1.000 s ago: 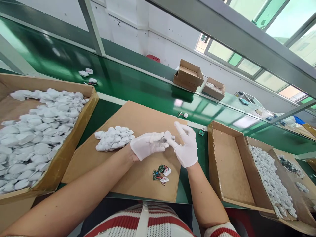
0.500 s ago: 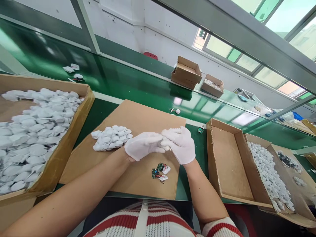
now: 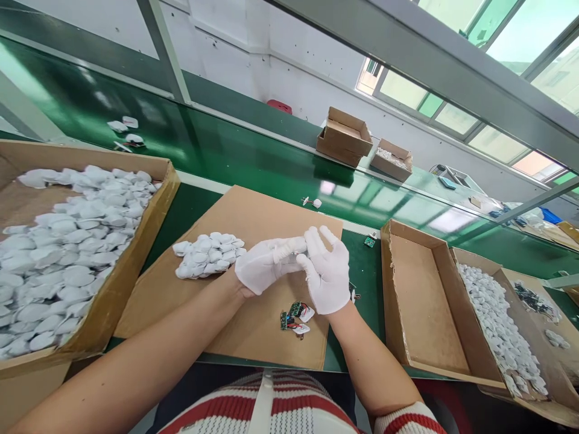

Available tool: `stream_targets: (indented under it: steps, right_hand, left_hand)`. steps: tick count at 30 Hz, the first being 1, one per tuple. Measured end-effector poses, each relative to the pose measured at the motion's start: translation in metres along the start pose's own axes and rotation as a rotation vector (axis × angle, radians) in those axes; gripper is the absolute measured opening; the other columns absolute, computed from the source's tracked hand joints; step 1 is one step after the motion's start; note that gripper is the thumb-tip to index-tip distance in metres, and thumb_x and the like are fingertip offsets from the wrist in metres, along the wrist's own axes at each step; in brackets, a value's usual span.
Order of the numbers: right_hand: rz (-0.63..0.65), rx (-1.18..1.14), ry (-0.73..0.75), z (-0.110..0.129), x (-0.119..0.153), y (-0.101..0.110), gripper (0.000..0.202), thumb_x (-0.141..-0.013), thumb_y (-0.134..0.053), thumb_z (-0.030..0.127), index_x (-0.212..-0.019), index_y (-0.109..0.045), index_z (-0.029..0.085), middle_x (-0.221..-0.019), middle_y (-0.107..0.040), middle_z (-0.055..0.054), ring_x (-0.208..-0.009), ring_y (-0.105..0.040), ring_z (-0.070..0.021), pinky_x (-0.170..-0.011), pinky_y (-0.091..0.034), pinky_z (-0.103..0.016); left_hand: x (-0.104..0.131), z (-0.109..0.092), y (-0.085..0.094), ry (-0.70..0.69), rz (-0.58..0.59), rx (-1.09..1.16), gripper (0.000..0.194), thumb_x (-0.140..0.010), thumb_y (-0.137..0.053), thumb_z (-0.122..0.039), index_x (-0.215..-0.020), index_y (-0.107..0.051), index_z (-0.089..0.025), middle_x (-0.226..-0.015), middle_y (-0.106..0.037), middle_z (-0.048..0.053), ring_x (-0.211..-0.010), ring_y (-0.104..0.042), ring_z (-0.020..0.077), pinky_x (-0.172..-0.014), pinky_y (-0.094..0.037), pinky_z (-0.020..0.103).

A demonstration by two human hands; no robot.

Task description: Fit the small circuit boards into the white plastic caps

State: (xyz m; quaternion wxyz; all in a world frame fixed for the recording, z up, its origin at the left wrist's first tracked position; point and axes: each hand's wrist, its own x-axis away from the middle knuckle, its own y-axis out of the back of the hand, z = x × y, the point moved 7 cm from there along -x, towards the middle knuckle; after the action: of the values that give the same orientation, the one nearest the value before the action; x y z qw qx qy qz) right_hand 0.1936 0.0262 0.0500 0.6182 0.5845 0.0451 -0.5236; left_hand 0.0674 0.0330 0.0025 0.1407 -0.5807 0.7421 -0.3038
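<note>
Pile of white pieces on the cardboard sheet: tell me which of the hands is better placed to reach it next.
Likely the left hand: it is close beside the pile of white pieces, while the right hand is farther off, beyond it. Whether either holds something is unclear.

White-gloved left hand [image 3: 270,263] and right hand [image 3: 326,271] together above a cardboard sheet [image 3: 266,211], near circuit boards [image 3: 284,321].

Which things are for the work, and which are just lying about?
Probably for the work:
Small heap of white rounded pieces
Green circuit boards with red wires
Flat brown cardboard sheet

Seemingly lying about:
Flat teal object
Stacked brown cardboard boxes
</note>
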Motion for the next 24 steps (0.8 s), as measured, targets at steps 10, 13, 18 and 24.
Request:
stream_targets:
  steps: [10,13,18,24]
  right_hand:
    - [-0.034,0.011,-0.067,-0.01,-0.002,-0.004,0.036,-0.095,-0.073,0.037,-0.13,-0.072,0.028,-0.13,-0.076,-0.006,-0.129,-0.064,-0.0299,-0.107,-0.051,-0.048]
    - [-0.032,-0.1,-0.159,-0.016,-0.003,-0.003,0.06,-0.086,-0.082,0.045,-0.139,-0.067,0.023,-0.142,-0.069,-0.011,-0.13,-0.062,-0.0293,-0.108,-0.053,-0.044]
    - [-0.039,-0.054,-0.05,-0.009,-0.001,-0.005,0.033,-0.085,-0.082,0.041,-0.116,-0.08,0.028,-0.121,-0.079,-0.004,-0.121,-0.068,-0.0306,-0.108,-0.05,-0.049]
    - [-0.011,-0.068,0.004,-0.016,0.001,-0.01,0.034,-0.084,-0.075,0.027,-0.117,-0.081,0.026,-0.118,-0.08,-0.004,-0.12,-0.069,-0.0294,-0.105,-0.053,-0.048]
  left_hand:
    - [0.002,-0.001,0.008,0.039,-0.041,-0.09,0.033,-0.08,-0.086,-0.037,-0.104,-0.083,-0.014,-0.111,-0.079,0.014,-0.102,-0.073,0.0274,-0.09,-0.061,0.036]
    - [0.003,-0.004,0.002,0.068,0.046,-0.132,0.022,-0.078,-0.086,-0.035,-0.088,-0.081,-0.016,-0.1,-0.078,0.012,-0.098,-0.073,0.0273,-0.092,-0.06,0.038]
    - [0.007,-0.001,-0.006,0.099,-0.011,-0.153,0.031,-0.071,-0.089,-0.045,-0.081,-0.078,-0.017,-0.085,-0.075,0.007,-0.084,-0.071,0.0246,-0.086,-0.059,0.04]
    - [0.003,0.001,0.003,-0.03,-0.22,-0.327,0.031,-0.062,-0.094,-0.033,-0.08,-0.077,-0.015,-0.078,-0.075,0.005,-0.075,-0.069,0.022,-0.077,-0.058,0.034]
